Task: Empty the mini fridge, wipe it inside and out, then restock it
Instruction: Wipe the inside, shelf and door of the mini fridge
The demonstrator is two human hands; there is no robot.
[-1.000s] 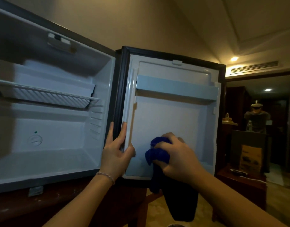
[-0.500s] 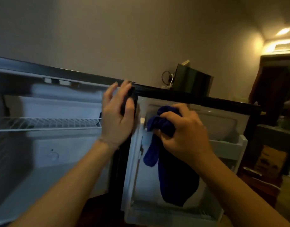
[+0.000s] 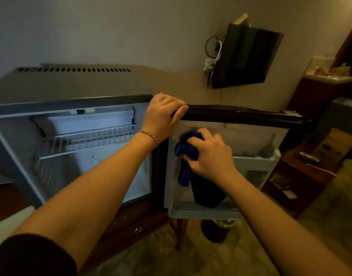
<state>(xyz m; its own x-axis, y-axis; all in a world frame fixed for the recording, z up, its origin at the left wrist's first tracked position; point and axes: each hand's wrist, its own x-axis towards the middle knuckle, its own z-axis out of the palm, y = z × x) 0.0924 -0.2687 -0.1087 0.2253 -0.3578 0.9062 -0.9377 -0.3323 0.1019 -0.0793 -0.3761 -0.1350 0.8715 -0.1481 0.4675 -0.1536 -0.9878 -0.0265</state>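
Wall-mounted TV (image 3: 248, 56) above; dark bin (image 3: 218, 230) on floor; cardboard box (image 3: 334, 144) right.

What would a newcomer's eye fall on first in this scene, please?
Probably the right hand pressing a bunched dark blue cloth against the white inner panel of the open fridge door. Next, the left hand gripping the door's top corner, beside the empty grey mini fridge with its white wire shelf.

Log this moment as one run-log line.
phase: wiping door interior | right hand: grips blue cloth | left hand: holds door top edge | wire shelf: bare
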